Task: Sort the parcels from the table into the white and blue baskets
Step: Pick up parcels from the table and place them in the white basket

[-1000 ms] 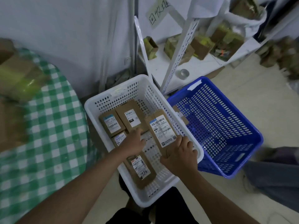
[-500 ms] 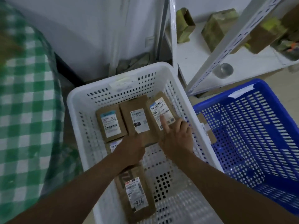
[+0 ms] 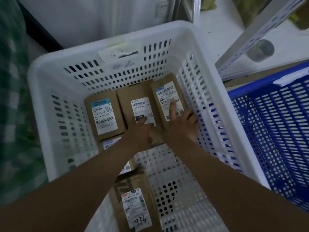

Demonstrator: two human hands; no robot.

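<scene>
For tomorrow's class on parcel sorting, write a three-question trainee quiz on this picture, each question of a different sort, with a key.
1. True or false: the right hand grips a parcel and lifts it clear of the white basket.
2. Where does the parcel marked 936 lie? A) in the blue basket B) in the white basket, nearest the person C) on the shelf
3. Fill in: the left hand touches the label of the ______ parcel in the far row of three.

Key: 1 false, its forefinger rests on the right-hand parcel; 2 B; 3 middle.
</scene>
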